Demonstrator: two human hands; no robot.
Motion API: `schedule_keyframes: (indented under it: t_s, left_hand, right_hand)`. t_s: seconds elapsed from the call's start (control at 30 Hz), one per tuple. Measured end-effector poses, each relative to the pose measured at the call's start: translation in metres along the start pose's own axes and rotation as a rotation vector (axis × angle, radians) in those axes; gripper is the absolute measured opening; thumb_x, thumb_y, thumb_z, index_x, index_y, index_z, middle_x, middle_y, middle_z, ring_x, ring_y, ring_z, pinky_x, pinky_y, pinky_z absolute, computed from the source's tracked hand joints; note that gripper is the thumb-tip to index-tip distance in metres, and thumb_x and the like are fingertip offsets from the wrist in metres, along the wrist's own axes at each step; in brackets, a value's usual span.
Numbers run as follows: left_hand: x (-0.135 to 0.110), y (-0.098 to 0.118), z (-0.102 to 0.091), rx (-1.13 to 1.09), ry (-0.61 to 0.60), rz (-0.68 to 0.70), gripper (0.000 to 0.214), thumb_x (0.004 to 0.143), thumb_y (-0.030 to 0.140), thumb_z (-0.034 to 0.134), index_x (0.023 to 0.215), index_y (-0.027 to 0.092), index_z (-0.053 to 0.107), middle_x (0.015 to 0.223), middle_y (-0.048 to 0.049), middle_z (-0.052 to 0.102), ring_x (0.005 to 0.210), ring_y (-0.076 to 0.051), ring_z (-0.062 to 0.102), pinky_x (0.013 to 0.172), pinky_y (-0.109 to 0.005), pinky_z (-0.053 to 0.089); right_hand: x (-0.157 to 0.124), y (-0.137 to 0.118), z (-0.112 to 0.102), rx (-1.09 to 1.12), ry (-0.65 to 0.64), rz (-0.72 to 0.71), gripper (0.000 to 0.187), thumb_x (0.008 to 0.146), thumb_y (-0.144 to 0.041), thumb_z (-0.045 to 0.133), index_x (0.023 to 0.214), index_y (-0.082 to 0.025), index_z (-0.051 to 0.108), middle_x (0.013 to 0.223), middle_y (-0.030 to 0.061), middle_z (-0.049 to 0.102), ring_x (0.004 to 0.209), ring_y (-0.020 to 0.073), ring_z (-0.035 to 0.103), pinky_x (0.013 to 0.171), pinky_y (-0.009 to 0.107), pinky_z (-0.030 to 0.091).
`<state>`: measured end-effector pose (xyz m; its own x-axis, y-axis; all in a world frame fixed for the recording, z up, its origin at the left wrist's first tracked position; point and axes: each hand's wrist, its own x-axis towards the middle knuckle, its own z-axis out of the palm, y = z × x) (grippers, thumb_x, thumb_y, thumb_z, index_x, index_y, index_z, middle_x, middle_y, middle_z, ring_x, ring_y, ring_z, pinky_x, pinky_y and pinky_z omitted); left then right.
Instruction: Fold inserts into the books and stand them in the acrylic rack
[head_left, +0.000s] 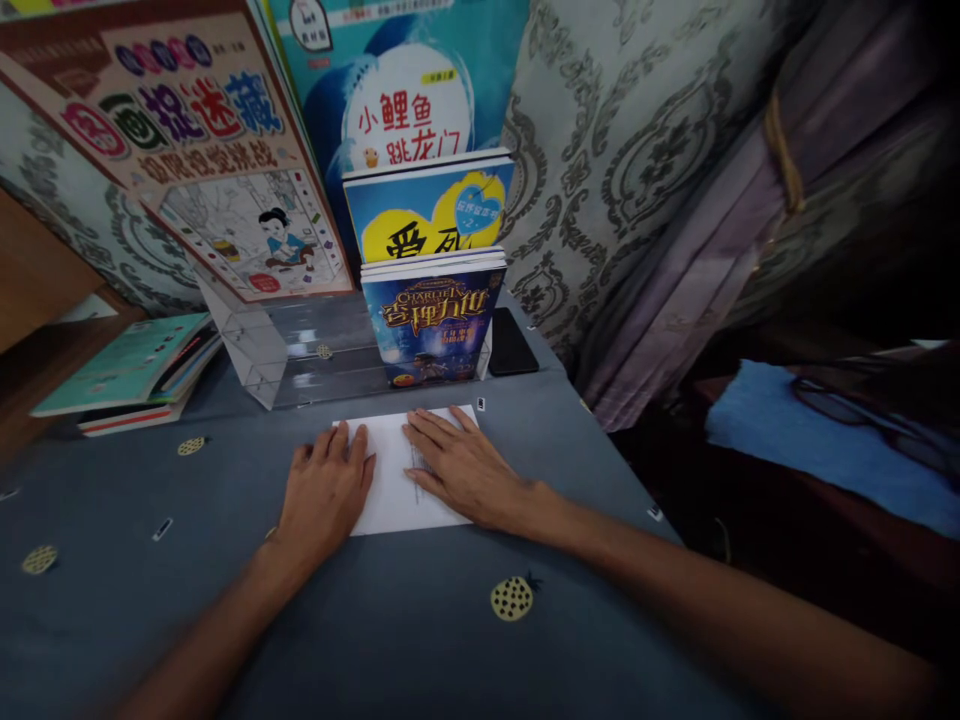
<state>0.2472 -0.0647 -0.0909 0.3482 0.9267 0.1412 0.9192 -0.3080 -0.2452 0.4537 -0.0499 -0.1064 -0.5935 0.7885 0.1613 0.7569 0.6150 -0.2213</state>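
Observation:
A white sheet of paper (388, 500) lies flat on the grey-blue tablecloth (360, 630), with some small print showing near its middle. My left hand (324, 490) rests on the paper's left edge, fingers stretched forward. Across the right part of the sheet lies my right hand (469, 468), palm down with its fingers spread, hiding some of the print. Just beyond the paper, a dark blue book (442, 325) stands at the front of a clear acrylic rack (259, 355).
Behind stand a blue-yellow book (427, 215), a teal book (480, 80) and a large picture book (187, 150). A black phone (514, 342) lies right of the rack. Stacked books (127, 365) sit at left. Glasses (840, 410) rest on blue cloth (780, 440) at right.

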Motion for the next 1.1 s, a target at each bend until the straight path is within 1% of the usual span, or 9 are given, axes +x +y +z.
schedule_keyframes:
  t_s: [0.13, 0.3, 0.43, 0.53, 0.67, 0.9, 1.1]
  left_hand:
    - [0.000, -0.001, 0.001, 0.008, -0.002, 0.008, 0.042, 0.102, 0.025, 0.037, 0.135, 0.013, 0.059, 0.137, -0.0207, 0.062, 0.122, -0.033, 0.062, 0.095, -0.049, 0.050]
    - [0.001, 0.000, -0.002, 0.031, -0.034, 0.017, 0.043, 0.102, 0.026, 0.036, 0.136, 0.011, 0.059, 0.138, -0.0210, 0.062, 0.125, -0.035, 0.060, 0.094, -0.050, 0.051]
    - [0.001, 0.000, -0.001, 0.014, -0.024, 0.016, 0.043, 0.102, 0.025, 0.037, 0.136, 0.011, 0.059, 0.137, -0.0214, 0.062, 0.124, -0.036, 0.060, 0.094, -0.052, 0.051]
    - [0.001, -0.001, 0.001, 0.002, -0.011, 0.014, 0.044, 0.102, 0.025, 0.035, 0.135, 0.011, 0.060, 0.137, -0.0214, 0.063, 0.124, -0.035, 0.060, 0.094, -0.052, 0.050]
    - [0.000, -0.001, 0.000, -0.017, -0.016, 0.009, 0.044, 0.102, 0.026, 0.035, 0.135, 0.011, 0.059, 0.137, -0.0216, 0.062, 0.124, -0.035, 0.060, 0.097, -0.052, 0.048]
    - [-0.001, 0.000, -0.005, -0.002, -0.030, 0.010, 0.044, 0.102, 0.026, 0.035, 0.136, 0.010, 0.058, 0.138, -0.0215, 0.061, 0.121, -0.035, 0.060, 0.096, -0.052, 0.048]
    - [-0.002, 0.001, -0.006, 0.004, -0.038, 0.012, 0.043, 0.102, 0.027, 0.036, 0.136, 0.010, 0.057, 0.138, -0.0211, 0.061, 0.123, -0.035, 0.058, 0.097, -0.051, 0.048]
  right_hand:
    - [-0.013, 0.015, -0.003, -0.018, 0.013, 0.026, 0.050, 0.104, -0.040, 0.043, 0.146, -0.014, 0.050, 0.154, 0.0162, 0.048, 0.145, 0.0296, 0.042, 0.120, 0.059, 0.029]
    - [-0.028, 0.032, -0.009, -0.023, 0.061, 0.119, 0.042, 0.103, -0.032, 0.044, 0.140, -0.016, 0.057, 0.148, 0.0153, 0.055, 0.140, 0.0289, 0.049, 0.117, 0.059, 0.034]
    - [-0.031, 0.040, -0.012, 0.026, 0.111, 0.155, 0.036, 0.101, -0.025, 0.045, 0.132, -0.020, 0.064, 0.141, 0.0126, 0.062, 0.133, 0.0273, 0.056, 0.114, 0.059, 0.036]
    - [-0.031, 0.044, -0.013, 0.091, 0.136, 0.166, 0.036, 0.099, -0.019, 0.044, 0.128, -0.022, 0.066, 0.136, 0.0102, 0.066, 0.130, 0.0257, 0.059, 0.113, 0.059, 0.037]
    - [-0.031, 0.050, -0.013, 0.156, 0.135, 0.159, 0.041, 0.098, -0.013, 0.041, 0.128, -0.022, 0.066, 0.136, 0.0089, 0.066, 0.131, 0.0243, 0.058, 0.113, 0.058, 0.036]
    - [-0.030, 0.052, -0.014, 0.151, 0.094, 0.147, 0.038, 0.097, -0.016, 0.046, 0.130, -0.021, 0.065, 0.137, 0.0095, 0.066, 0.134, 0.0256, 0.056, 0.115, 0.058, 0.033]
    - [-0.031, 0.050, -0.017, 0.160, 0.085, 0.153, 0.037, 0.098, -0.015, 0.045, 0.129, -0.019, 0.065, 0.136, 0.0097, 0.066, 0.134, 0.0250, 0.055, 0.116, 0.057, 0.032]
